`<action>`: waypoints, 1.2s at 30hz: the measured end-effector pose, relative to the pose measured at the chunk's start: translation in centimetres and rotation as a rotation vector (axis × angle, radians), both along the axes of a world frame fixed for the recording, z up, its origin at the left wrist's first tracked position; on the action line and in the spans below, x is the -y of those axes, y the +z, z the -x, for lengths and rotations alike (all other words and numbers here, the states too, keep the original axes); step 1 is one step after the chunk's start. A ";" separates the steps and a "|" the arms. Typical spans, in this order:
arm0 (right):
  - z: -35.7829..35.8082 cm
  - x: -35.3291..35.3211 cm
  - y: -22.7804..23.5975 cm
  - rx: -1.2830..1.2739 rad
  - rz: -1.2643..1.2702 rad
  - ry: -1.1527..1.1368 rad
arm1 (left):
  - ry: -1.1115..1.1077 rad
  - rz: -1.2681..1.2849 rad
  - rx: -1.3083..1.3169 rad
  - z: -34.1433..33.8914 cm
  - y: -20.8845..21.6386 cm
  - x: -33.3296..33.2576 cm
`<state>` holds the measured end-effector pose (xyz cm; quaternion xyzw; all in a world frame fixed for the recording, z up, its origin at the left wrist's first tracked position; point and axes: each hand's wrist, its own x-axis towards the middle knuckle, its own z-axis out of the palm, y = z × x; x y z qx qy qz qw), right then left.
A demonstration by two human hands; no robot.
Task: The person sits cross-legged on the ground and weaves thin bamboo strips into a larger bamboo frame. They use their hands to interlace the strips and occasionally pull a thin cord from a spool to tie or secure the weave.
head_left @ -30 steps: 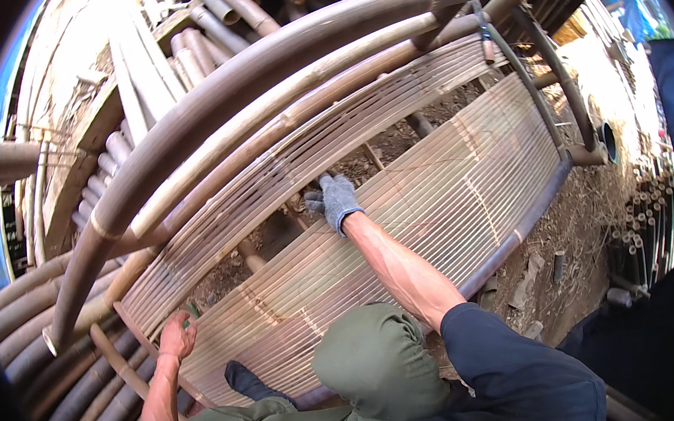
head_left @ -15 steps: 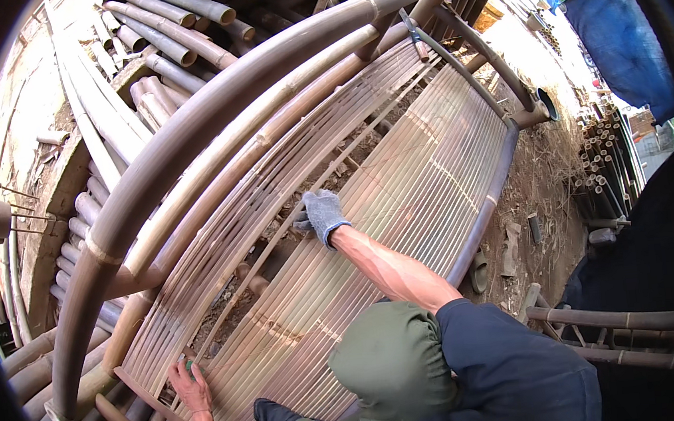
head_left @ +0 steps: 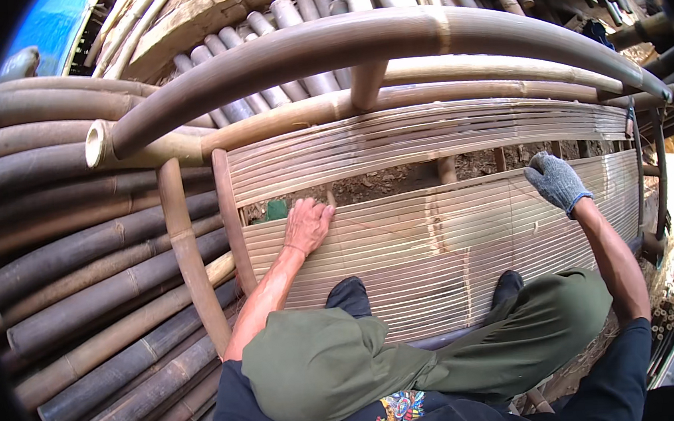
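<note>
A low bamboo bench seat stretches across in front of me, laid with thin bamboo slats in a far band and a wider near band, with a long gap between them. At the gap's left part my bare left hand is closed over the edge slat of the near band, fingertips bent down. To the right, my right hand, in a grey knit glove, curls over the same edge, fingers partly hidden. A small green piece shows in the gap beside my left hand.
A thick curved bamboo rail runs along the seat's far side. Dark bamboo poles are stacked at the left, cut pieces behind. A wooden-handled tool lies at the seat's right end. My feet rest on the slats.
The view has swung round to face the bench squarely. The single slat lying along the middle of the gap no longer shows there. Both hands are now at the near band's edge.
</note>
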<state>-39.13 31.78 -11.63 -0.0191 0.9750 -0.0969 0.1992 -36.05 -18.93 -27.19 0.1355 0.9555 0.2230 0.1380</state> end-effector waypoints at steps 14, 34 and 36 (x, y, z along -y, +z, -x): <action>-4.1 29.9 -9.8 -0.180 0.009 0.540 | -0.188 -0.063 -0.066 -0.3 -0.3 1.5; -6.6 26.6 -8.3 -0.184 0.260 0.048 | -0.148 -0.044 -0.109 -1.2 0.1 0.9; -7.4 28.5 -9.6 -0.269 0.130 0.204 | -0.140 -0.045 -0.020 -1.1 0.2 0.8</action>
